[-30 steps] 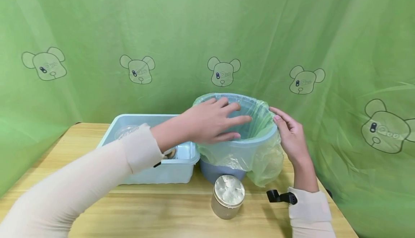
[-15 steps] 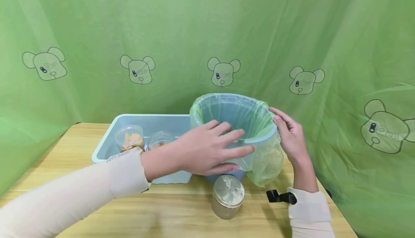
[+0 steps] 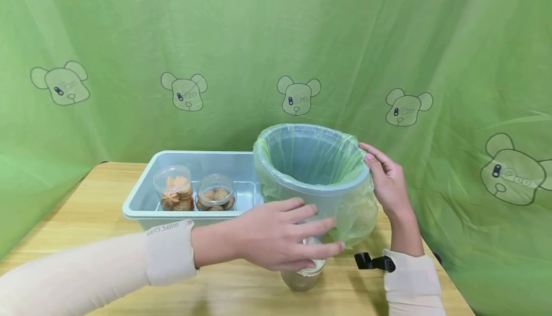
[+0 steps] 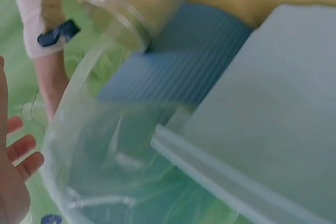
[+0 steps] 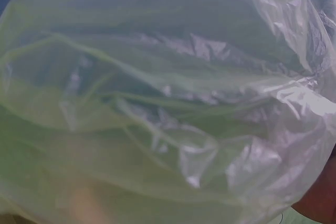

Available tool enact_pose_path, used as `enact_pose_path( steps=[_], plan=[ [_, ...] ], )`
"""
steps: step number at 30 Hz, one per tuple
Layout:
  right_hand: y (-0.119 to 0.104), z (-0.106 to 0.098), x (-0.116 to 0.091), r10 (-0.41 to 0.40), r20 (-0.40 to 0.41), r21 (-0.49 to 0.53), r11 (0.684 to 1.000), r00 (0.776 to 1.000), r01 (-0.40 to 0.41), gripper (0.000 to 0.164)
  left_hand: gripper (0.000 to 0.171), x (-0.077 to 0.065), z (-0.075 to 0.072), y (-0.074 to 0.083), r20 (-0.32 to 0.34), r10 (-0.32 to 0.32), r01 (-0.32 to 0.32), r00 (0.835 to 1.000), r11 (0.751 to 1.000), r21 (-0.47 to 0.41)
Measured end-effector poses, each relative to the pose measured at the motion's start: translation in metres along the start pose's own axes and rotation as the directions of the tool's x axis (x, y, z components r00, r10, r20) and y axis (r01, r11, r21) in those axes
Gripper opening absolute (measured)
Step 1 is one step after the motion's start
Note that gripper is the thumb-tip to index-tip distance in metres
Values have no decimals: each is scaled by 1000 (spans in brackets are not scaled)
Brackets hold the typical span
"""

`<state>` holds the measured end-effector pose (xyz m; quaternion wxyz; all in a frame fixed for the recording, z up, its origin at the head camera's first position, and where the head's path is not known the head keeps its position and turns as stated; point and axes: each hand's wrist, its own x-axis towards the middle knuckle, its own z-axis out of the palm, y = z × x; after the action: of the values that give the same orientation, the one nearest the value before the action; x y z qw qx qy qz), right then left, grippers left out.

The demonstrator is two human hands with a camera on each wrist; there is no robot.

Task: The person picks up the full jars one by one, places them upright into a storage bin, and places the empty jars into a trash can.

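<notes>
A blue trash can (image 3: pixel 302 151) lined with a thin green plastic bag (image 3: pixel 355 215) stands in the middle of the head view, the bag folded over its rim. My right hand (image 3: pixel 390 186) holds the can's right rim through the bag, thumb toward me. Over the lidded clear jar (image 3: pixel 299 281) in front of the can, my left hand (image 3: pixel 280 234) hovers with spread fingers, partly covering the lid; whether it touches is unclear. In the left wrist view the jar (image 4: pixel 142 9) appears at the top. Bag folds (image 5: pixel 157 93) fill most of the right wrist view.
Left of the can, a light blue plastic tub (image 3: pixel 153 213) holds a clear container of cookies (image 3: pixel 176 191) and a round jar of brown cookies (image 3: pixel 215 195). All stand on a wooden table (image 3: pixel 241 297). A green curtain (image 3: pixel 241 33) hangs behind.
My left hand has moved from over the can's opening down toward me, to above the jar, uncovering the tub's contents. My right hand stays at the rim.
</notes>
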<state>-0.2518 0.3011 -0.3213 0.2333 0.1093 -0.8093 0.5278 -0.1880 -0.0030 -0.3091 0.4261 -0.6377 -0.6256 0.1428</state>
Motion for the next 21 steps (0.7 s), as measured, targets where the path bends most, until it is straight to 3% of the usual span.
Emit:
enact_pose_path(
  steps=[6,14,17,21],
  plan=[
    [-2,0,0,13,0,-8,1000,1000,-13,48,52,-7,14,20,135,32,-18,990,994,-105],
    [-3,1,-1,7,-5,12,1000,1000,-7,47,55,-15,38,43,337,37,55,941,964,-259],
    [-4,1,-1,15,4,8,1000,1000,-15,48,58,-19,46,50,377,23,88,926,958,-274],
    [-5,-1,-1,25,15,6,1000,1000,-25,48,62,-22,53,55,393,5,127,920,943,-308]
  ],
)
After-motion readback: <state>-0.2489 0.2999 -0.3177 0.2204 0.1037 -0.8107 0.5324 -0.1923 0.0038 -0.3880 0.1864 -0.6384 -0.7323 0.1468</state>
